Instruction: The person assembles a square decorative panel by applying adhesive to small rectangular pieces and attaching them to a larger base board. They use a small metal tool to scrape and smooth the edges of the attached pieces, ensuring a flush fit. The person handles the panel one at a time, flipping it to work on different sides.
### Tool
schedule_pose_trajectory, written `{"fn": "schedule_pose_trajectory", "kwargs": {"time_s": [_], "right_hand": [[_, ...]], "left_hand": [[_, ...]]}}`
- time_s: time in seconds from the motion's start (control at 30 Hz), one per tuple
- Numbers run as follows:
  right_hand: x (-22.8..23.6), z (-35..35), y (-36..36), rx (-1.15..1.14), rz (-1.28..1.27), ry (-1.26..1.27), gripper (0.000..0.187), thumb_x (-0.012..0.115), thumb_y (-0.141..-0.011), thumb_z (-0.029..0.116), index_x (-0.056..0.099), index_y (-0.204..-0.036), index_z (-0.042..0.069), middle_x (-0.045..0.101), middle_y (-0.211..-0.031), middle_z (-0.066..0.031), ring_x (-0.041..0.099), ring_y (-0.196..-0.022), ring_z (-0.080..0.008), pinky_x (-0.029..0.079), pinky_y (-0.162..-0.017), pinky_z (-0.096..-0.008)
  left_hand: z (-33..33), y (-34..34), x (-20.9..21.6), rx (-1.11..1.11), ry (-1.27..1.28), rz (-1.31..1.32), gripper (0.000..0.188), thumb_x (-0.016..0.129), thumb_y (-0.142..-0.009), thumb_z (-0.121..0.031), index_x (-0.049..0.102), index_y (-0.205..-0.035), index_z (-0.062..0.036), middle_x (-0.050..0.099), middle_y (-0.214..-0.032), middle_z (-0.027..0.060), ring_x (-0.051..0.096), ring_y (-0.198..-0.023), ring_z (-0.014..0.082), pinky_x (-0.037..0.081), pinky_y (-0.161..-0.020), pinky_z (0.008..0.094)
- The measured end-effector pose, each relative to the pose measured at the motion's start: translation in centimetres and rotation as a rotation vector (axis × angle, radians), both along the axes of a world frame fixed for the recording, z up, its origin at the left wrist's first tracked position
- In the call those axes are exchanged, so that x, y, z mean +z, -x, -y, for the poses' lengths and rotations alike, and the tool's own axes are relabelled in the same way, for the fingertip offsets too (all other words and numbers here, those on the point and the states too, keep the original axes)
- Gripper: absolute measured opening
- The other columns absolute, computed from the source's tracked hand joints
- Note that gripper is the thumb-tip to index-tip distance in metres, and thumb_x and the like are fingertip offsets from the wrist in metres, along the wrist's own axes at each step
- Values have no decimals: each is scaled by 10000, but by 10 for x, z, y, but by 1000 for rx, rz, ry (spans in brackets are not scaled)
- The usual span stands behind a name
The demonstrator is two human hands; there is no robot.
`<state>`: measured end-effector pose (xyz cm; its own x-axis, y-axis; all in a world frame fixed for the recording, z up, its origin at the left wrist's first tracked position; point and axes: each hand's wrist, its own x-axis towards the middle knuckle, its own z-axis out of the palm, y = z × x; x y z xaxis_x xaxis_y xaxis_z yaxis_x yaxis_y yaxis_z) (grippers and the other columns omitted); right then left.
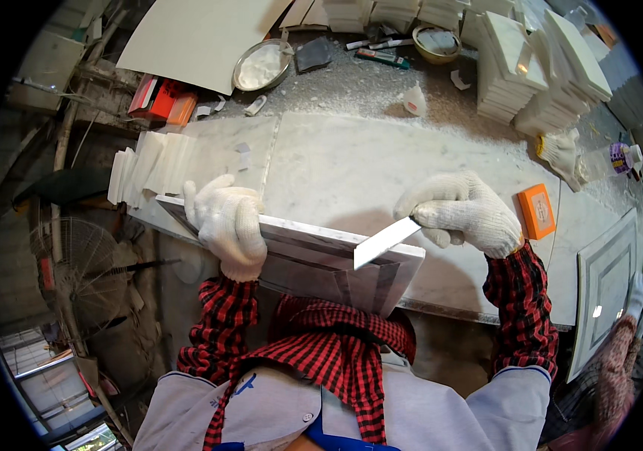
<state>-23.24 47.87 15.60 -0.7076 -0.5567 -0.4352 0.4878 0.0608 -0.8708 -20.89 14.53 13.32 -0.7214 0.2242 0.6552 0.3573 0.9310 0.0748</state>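
My left hand (pixel 229 222), in a white knit glove, is closed over the upper edge of a stone panel (pixel 303 259). The panel is pale with dark inlaid bands and stands tilted on its edge at the near side of the worktable. My right hand (pixel 475 210), gloved the same way, pinches a thin white flat strip (pixel 387 243) between thumb and fingers. This strip slants across the panel's upper edge near its right end; I cannot tell whether they touch. Part of the panel's lower side is hidden by checked cloth.
An orange box (pixel 537 211) lies right of my right hand on the marble slab (pixel 329 161). Stacked white tiles (pixel 505 71) stand at the far right. A bowl of white powder (pixel 261 66) sits at the back left. At the right, a co-worker's gloved hand (pixel 639 292) is beside another panel (pixel 599 282).
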Motion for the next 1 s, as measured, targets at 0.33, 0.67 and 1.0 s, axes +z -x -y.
{"fn": "schedule_pose_trajectory", "kwargs": {"time_s": [0.33, 0.67, 1.0], "right_hand": [[-35, -45, -94, -772, 71, 208, 300, 548, -983, 210, 609, -1157, -27, 516, -584, 21, 373, -445, -35, 279, -414, -205], [-27, 80, -171, -1197, 516, 798, 584, 479, -1038, 194, 259, -1515, -60, 678, -870, -125, 546, -587, -92, 442, -500, -226], [-19, 89, -159, -1015, 398, 782, 528, 441, -1024, 190, 360, -1464, -91, 639, -717, -83, 505, -518, -72, 412, -474, -198]], "left_hand": [[1, 0, -4, -45, 25, -45, 257, 418, -915, -204, 555, -717, -112, 656, -826, 67, 632, -999, 311, 265, -1130, 507], [3, -9, 29, -192, 31, 328, 528, 399, -1021, -469, 686, -1033, -25, 668, -1077, 145, 593, -1090, 348, 385, -1030, 449], [-57, 10, 69, -706, 196, 580, 564, 756, -726, -542, 706, -983, -43, 706, -916, 129, 661, -819, 325, 507, -779, 421]]}}
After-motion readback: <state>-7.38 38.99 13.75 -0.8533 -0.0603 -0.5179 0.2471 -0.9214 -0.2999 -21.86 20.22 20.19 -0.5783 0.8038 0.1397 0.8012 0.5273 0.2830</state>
